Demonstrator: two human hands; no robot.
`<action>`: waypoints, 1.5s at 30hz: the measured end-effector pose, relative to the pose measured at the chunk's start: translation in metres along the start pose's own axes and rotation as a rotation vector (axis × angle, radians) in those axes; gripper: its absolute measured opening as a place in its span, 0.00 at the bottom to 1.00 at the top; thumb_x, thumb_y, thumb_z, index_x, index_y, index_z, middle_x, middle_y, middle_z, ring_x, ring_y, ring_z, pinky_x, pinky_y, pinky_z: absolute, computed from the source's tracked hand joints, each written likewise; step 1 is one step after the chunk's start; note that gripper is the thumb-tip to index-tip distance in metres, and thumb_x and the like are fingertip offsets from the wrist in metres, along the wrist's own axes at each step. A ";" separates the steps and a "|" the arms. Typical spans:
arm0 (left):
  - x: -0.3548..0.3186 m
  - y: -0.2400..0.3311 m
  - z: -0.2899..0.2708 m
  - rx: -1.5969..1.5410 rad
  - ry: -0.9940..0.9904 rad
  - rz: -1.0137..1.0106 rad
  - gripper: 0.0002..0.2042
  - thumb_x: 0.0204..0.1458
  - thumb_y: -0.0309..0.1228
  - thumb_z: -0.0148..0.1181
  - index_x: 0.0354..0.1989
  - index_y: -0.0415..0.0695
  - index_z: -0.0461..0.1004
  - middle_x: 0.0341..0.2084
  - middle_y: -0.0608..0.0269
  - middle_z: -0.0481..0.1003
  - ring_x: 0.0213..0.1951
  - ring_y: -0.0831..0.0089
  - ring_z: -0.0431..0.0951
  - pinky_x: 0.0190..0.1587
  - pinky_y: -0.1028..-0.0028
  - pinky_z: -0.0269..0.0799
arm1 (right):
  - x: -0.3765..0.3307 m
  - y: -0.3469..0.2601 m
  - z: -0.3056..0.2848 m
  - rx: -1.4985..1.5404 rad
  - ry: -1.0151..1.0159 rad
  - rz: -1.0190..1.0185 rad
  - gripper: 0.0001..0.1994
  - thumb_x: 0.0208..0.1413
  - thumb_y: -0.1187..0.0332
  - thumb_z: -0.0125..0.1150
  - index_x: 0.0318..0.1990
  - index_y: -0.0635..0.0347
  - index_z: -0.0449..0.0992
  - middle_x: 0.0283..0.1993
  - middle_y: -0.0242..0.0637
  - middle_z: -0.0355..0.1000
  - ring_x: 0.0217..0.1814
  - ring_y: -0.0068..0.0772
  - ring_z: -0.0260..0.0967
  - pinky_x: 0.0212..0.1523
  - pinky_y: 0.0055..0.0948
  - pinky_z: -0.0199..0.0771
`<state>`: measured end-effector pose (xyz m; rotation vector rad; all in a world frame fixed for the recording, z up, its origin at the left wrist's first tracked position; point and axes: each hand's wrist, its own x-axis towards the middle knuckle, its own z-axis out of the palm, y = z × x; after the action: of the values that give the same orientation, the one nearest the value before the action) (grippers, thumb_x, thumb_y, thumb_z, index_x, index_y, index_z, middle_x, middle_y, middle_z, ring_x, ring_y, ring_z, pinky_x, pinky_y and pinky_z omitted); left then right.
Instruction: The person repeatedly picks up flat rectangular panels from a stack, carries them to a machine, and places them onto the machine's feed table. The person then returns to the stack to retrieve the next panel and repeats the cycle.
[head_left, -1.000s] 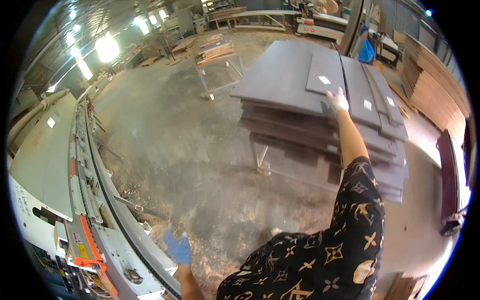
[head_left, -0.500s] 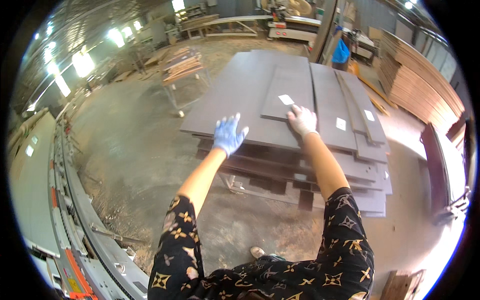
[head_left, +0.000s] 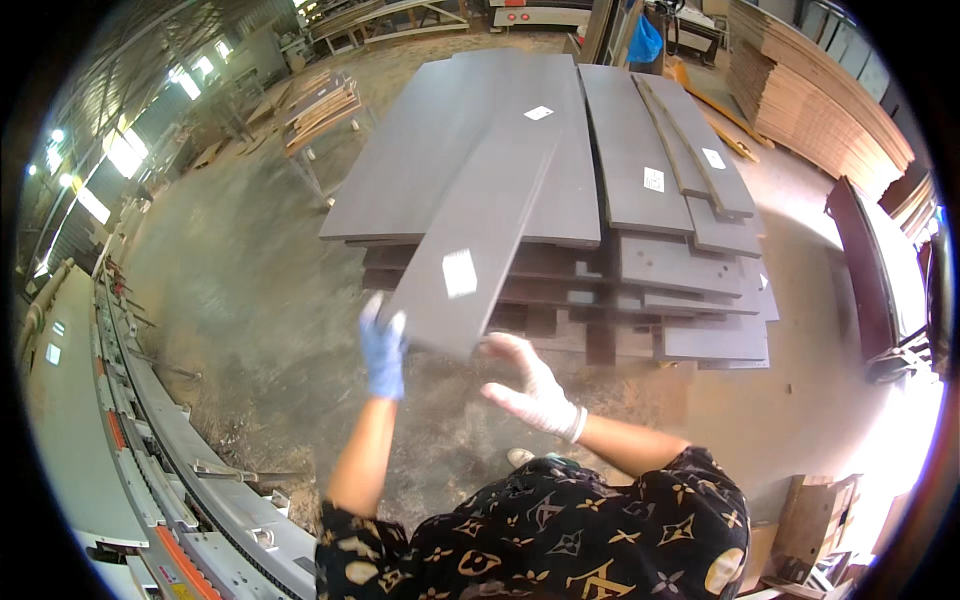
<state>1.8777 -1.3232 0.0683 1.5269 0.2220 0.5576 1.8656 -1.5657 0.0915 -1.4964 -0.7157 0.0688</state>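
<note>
A long grey panel (head_left: 478, 230) with two white labels lies slantwise over the stack of grey panels (head_left: 400, 150). Its near end juts out past the stack's front edge toward me. At its near left corner, my left hand (head_left: 384, 355), in a blue glove, has its fingers and thumb closed at the edge. Beside the near right corner is my right hand (head_left: 535, 392) in a white glove, thumb spread away from the fingers. Its fingertips are close to the corner; whether they touch it is blurred.
A long machine rail (head_left: 150, 430) runs along the left. Beyond the stack stands a small trestle (head_left: 322, 112) bearing wood strips. Tall piles of brown boards (head_left: 820, 100) stand at the far right, with a dark upright panel (head_left: 862, 270) nearer. Wooden pieces (head_left: 815, 520) sit at the lower right.
The panel has come toward me and to the left, its near end now beyond the stack's edge. My left hand has moved to its corner; my right hand has drawn back off its top.
</note>
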 end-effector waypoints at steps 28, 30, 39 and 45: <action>-0.784 0.084 -0.147 1.324 1.674 -0.754 0.51 0.24 0.39 0.75 0.64 0.55 0.55 0.66 0.39 0.40 0.63 0.41 0.52 0.58 0.55 0.62 | -0.446 -0.111 0.529 0.498 -1.723 1.474 0.17 0.56 0.69 0.53 0.53 0.54 0.64 0.52 0.29 0.69 0.53 0.34 0.67 0.60 0.44 0.62; -0.809 0.086 -0.174 1.286 1.705 -0.996 0.44 0.27 0.42 0.73 0.61 0.59 0.61 0.66 0.45 0.42 0.64 0.39 0.48 0.62 0.53 0.54 | -0.488 -0.126 0.568 0.426 -1.719 1.389 0.16 0.56 0.69 0.53 0.52 0.53 0.65 0.52 0.31 0.69 0.53 0.34 0.68 0.57 0.45 0.65; -0.858 0.090 -0.335 1.268 1.714 -1.299 0.33 0.44 0.52 0.58 0.62 0.64 0.61 0.66 0.50 0.48 0.64 0.39 0.46 0.65 0.52 0.43 | -0.551 -0.159 0.649 0.422 -1.880 0.977 0.41 0.48 0.56 0.62 0.66 0.51 0.45 0.65 0.38 0.51 0.61 0.49 0.59 0.60 0.53 0.55; -0.832 0.093 -0.375 1.226 1.692 -1.318 0.33 0.44 0.53 0.58 0.62 0.62 0.60 0.67 0.50 0.44 0.65 0.39 0.45 0.66 0.49 0.35 | -0.479 -0.156 0.571 0.396 -2.079 0.832 0.29 0.54 0.56 0.58 0.62 0.55 0.59 0.58 0.38 0.63 0.56 0.37 0.65 0.58 0.39 0.63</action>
<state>0.9678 -1.3922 -0.0298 1.0689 2.9946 0.4242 1.1564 -1.3047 -0.0018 -0.7417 -1.3711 2.4595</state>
